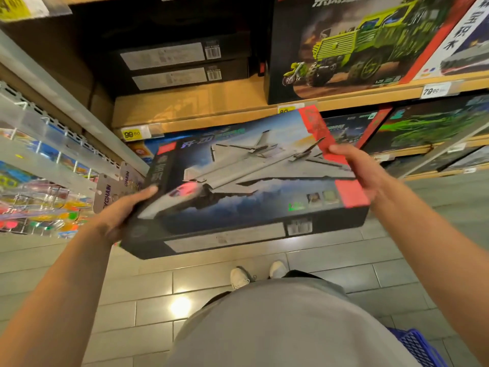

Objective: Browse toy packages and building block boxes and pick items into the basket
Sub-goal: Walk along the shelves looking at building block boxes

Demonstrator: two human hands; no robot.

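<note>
Two hands hold one big box, no shelf under it. Far left: racks of small bright toy packs (39, 207) and keychain cards (108, 192) hang just beside your left hand (120, 217). That hand grips the box's left end, thumb on the front face, other fingers curled under & hidden. Jet building block box (246, 186) sits tilted between your hands, above the tile floor (148, 295), in front of the lower shelf row; pic of a grey jet on front, red strip at its right end. Your right hand (362, 170) pinches that red end near the top right corner, thumb on front, fingers behind. Above, on the wooden shelf (211, 107): two black boxes (182, 64) stacked toward the left end, green truck box (352, 46) further right, at the front edge. Yellow price tags (132, 134) along the shelf's front edge. Bottom right corner of view: blue basket (418, 345) on the floor, beside your leg, well apart from the box.
</note>
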